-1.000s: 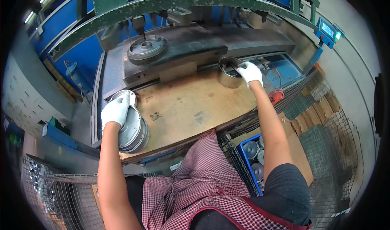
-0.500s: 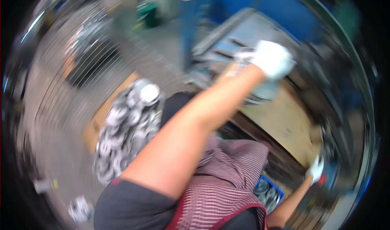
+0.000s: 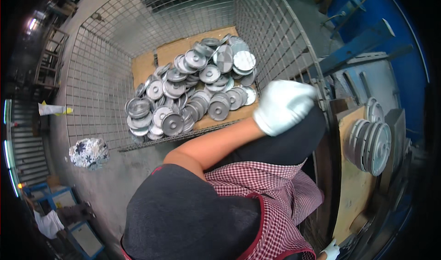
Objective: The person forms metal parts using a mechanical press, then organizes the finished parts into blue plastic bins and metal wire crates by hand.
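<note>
Right of centre in the frame, left hand [image 3: 285, 106] white-gloved, blurred, seemingly curled, no telling whether around anything; nearby, upper centre, grey metal discs [image 3: 218, 108] heaped inside a wire cage [image 3: 272, 35]. Far right, stacked discs [image 3: 381, 146] on the bench [image 3: 349, 205]. Lower right edge, right hand [image 3: 330, 251] cut off, grip unreadable.

Charcoal short-sleeved tee [image 3: 179, 214] with a tiny red mark [image 3: 157, 170] near the cuff, and the maroon-and-white checked apron [image 3: 250, 175] has dark red trim [image 3: 263, 218]. Pants [image 3: 294, 143] are black-ish, left hand [image 3: 285, 107] and right hand [image 3: 331, 250] wear plain white gloves [image 3: 275, 117].
</note>
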`<state>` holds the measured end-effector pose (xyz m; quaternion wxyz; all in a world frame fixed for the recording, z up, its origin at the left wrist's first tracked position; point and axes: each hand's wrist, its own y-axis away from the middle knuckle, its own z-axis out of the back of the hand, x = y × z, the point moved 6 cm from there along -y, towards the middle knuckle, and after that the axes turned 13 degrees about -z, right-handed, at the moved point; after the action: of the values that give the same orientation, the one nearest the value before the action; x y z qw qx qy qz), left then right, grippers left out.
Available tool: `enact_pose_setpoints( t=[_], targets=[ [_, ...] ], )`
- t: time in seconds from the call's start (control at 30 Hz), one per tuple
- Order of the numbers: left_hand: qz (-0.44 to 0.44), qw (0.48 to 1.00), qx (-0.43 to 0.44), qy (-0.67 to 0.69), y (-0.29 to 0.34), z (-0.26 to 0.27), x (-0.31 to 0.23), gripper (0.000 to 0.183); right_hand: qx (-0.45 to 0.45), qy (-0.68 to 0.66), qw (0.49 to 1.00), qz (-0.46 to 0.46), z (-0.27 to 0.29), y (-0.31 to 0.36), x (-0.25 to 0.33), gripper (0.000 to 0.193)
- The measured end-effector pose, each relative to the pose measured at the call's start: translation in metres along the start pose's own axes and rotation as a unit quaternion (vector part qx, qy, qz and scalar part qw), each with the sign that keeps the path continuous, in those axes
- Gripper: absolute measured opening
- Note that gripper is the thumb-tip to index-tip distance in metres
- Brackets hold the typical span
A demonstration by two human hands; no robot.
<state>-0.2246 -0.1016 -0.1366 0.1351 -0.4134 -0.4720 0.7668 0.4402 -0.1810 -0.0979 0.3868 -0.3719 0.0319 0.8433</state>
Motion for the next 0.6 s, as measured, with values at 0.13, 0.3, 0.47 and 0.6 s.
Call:
enact_pose_setpoints(
  t=[0.13,0.3,0.47,0.6],
  targets=[
    [0.415,0.890,0.082,-0.168,0.214,0.062,0.138,0.035,0.014,0.101,0.995,0.007,-0.012,0.000,-0.003,0.057],
    [0.658,0.629,0.158,-0.384,0.396,0.198,0.122,0.041,-0.007,0.139,0.988,0.061,0.001,-0.008,0.030,0.055],
    [0.683,0.458,0.218,-0.525,0.448,0.275,0.094,0.074,-0.017,0.166,0.982,0.084,0.007,-0.010,0.047,0.052],
    [0.739,0.433,0.185,-0.481,0.479,0.300,0.118,0.088,-0.012,0.178,0.980,0.093,0.003,-0.002,0.060,0.049]
  ],
)
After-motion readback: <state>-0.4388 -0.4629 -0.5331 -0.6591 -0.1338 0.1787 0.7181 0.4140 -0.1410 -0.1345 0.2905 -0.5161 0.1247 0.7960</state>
